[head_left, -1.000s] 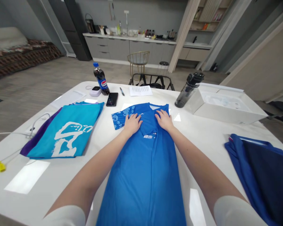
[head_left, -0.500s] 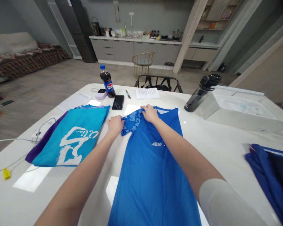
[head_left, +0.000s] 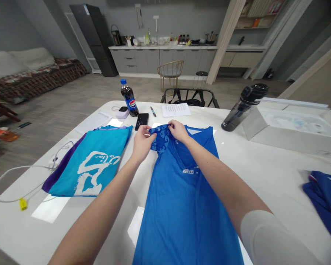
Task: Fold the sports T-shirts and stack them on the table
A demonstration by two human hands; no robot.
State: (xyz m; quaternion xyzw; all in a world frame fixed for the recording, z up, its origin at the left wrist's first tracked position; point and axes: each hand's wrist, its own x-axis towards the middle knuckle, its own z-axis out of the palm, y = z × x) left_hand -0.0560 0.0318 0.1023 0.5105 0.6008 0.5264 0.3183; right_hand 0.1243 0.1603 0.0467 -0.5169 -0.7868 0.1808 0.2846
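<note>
A blue T-shirt (head_left: 179, 206) with white lettering lies lengthwise on the white table, its neck end away from me. Its left side is folded inward, with the patterned sleeve (head_left: 162, 141) at the upper left. My left hand (head_left: 143, 141) pinches the outer end of that sleeve, lifted slightly off the table. Closed on the cloth where the sleeve meets the shoulder is my right hand (head_left: 178, 130). To the left lies a stack of folded shirts, a turquoise shirt (head_left: 99, 162) with white print on top and a purple edge showing below.
Beyond the shirts are a phone (head_left: 142, 121), a cola bottle (head_left: 129, 98), a small lilac case (head_left: 122, 113), a pen (head_left: 153, 111) and a printed sheet (head_left: 176, 109). At right stand a dark drink bottle (head_left: 241, 108), a white box (head_left: 289, 136) and dark blue clothing (head_left: 324, 202). Cables (head_left: 19, 167) cross the left side.
My left hand has risen and moved right, lifting the sleeve's outer end and turning it inward. My right hand stays at the shoulder. The whole view has shifted slightly.
</note>
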